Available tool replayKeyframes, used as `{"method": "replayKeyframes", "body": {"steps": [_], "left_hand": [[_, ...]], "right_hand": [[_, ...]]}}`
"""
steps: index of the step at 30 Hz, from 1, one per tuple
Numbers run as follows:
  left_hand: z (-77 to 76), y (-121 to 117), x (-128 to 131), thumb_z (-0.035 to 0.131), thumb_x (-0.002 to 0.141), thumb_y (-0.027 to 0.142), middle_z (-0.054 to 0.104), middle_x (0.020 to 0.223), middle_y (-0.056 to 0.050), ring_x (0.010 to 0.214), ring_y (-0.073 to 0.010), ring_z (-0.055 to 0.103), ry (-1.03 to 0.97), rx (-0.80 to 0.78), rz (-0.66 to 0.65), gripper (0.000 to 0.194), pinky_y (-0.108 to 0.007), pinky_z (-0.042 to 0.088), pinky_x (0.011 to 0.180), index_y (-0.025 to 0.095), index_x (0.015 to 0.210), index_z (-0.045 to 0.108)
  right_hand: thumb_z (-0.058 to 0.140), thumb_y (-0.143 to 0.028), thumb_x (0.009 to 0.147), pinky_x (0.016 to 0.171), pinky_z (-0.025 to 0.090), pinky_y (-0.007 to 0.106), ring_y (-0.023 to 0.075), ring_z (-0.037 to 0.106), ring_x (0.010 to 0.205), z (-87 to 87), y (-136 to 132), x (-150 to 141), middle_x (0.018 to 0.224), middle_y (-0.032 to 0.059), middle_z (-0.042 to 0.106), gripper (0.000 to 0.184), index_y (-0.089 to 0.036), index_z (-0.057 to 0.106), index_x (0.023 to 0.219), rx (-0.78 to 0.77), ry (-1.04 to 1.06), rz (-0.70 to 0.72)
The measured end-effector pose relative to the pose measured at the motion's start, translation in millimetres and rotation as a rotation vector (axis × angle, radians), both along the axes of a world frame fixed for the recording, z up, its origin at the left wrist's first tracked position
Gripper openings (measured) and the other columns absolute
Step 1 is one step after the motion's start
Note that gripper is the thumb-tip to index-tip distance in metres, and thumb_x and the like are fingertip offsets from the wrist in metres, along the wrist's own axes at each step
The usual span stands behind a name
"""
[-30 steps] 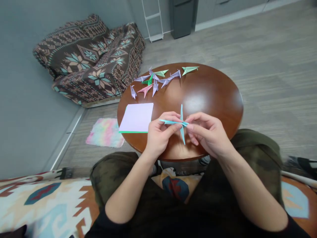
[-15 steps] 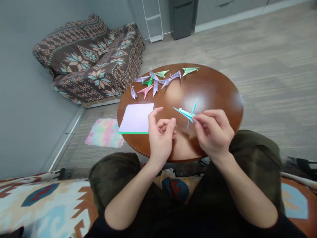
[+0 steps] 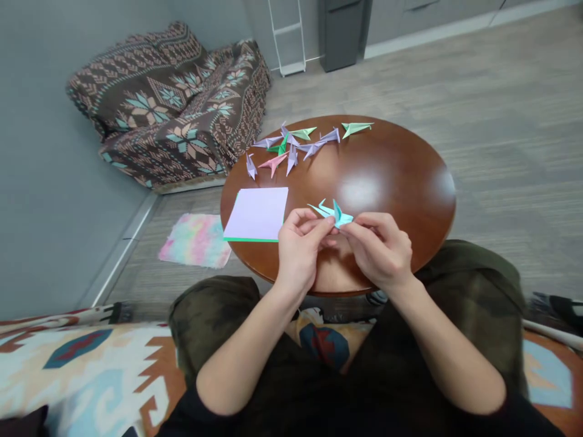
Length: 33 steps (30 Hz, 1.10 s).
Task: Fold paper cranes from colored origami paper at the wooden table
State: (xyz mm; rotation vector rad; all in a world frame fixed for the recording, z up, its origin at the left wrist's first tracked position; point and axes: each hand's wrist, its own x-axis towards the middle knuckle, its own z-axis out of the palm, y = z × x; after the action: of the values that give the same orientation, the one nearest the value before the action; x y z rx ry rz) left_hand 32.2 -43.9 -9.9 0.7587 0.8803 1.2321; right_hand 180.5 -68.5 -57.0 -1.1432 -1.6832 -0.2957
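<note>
A light-blue origami crane [image 3: 337,216] is held between both hands above the near part of the round brown table [image 3: 405,176]. My left hand [image 3: 303,243] pinches its near side with thumb and fingers. On the right end of the crane, my right hand [image 3: 381,246] is closed in a pinch too. One wing stands up, while the thin neck and tail points stick out to the left. The fingers hide the crane's lower side.
A stack of square paper [image 3: 259,212], lilac on top with a green edge, lies left of my left hand. Several folded cranes in lilac, green and pink, among them a pink crane [image 3: 274,162], sit at the table's far left. A patterned sofa [image 3: 182,115] stands beyond.
My left hand has moved right and taken hold of the crane. The crane has come left and turned, with its wing now folded upright. The view has shifted slightly.
</note>
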Motion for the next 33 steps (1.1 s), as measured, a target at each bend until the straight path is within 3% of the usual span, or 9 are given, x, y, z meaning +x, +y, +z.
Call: {"method": "replayKeyframes", "body": {"steps": [4, 7, 11, 19, 26, 33], "left_hand": [[0.7, 1.0, -0.8, 0.098, 0.059, 0.024, 0.073, 0.072, 0.005, 0.066, -0.0124, 0.071, -0.037, -0.094, 0.010, 0.059, -0.018, 0.050, 0.056, 0.022, 0.095, 0.051], [0.4, 1.8, -1.2, 0.097, 0.061, 0.024, 0.075, 0.077, 0.002, 0.067, -0.0114, 0.072, -0.017, -0.141, -0.016, 0.052, -0.018, 0.049, 0.057, 0.018, 0.097, 0.060], [0.8, 1.1, -0.5, 0.095, 0.064, 0.026, 0.076, 0.078, 0.001, 0.073, -0.0110, 0.074, -0.011, -0.141, -0.040, 0.037, -0.018, 0.053, 0.064, 0.016, 0.086, 0.067], [1.4, -1.7, 4.6, 0.096, 0.062, 0.023, 0.077, 0.074, 0.002, 0.070, -0.0105, 0.074, -0.066, -0.105, -0.022, 0.031, -0.022, 0.059, 0.074, 0.016, 0.078, 0.071], [-1.0, -2.7, 5.8, 0.096, 0.060, 0.021, 0.077, 0.075, 0.001, 0.070, -0.0114, 0.074, -0.073, -0.080, -0.004, 0.030, -0.026, 0.062, 0.079, 0.016, 0.078, 0.072], [-2.8, 1.1, 1.6, 0.096, 0.064, 0.025, 0.079, 0.081, 0.000, 0.074, -0.0116, 0.074, -0.006, -0.053, -0.024, 0.030, -0.024, 0.060, 0.079, 0.016, 0.082, 0.074]], "right_hand": [[0.063, -0.016, 0.099, 0.065, 0.055, 0.028, 0.0156, 0.066, 0.076, 6.3, -1.5, -3.9, 0.096, 0.0045, 0.068, 0.019, -0.029, 0.076, 0.103, -0.062, 0.074, 0.056], [0.064, -0.015, 0.098, 0.064, 0.056, 0.029, 0.0164, 0.064, 0.079, 8.4, 0.3, -5.8, 0.098, 0.0052, 0.062, 0.017, -0.028, 0.073, 0.106, -0.071, 0.106, 0.084], [0.060, -0.015, 0.099, 0.061, 0.057, 0.030, 0.0184, 0.064, 0.085, 9.6, 3.5, -9.2, 0.101, 0.0067, 0.057, 0.013, -0.024, 0.069, 0.103, -0.123, 0.220, 0.118], [0.056, -0.014, 0.100, 0.067, 0.059, 0.034, 0.0197, 0.065, 0.084, 11.0, 3.2, -12.6, 0.096, 0.0058, 0.060, 0.011, -0.022, 0.062, 0.096, -0.217, 0.374, 0.184], [0.057, -0.018, 0.100, 0.052, 0.053, 0.030, 0.0175, 0.064, 0.072, 10.1, -2.3, -21.8, 0.092, 0.0046, 0.061, 0.008, -0.023, 0.062, 0.095, -0.319, 0.557, 0.193], [0.059, -0.024, 0.100, 0.050, 0.056, 0.029, 0.0178, 0.066, 0.072, 12.2, -3.3, -23.4, 0.093, 0.0055, 0.064, 0.008, -0.023, 0.064, 0.093, -0.359, 0.616, 0.188]]}}
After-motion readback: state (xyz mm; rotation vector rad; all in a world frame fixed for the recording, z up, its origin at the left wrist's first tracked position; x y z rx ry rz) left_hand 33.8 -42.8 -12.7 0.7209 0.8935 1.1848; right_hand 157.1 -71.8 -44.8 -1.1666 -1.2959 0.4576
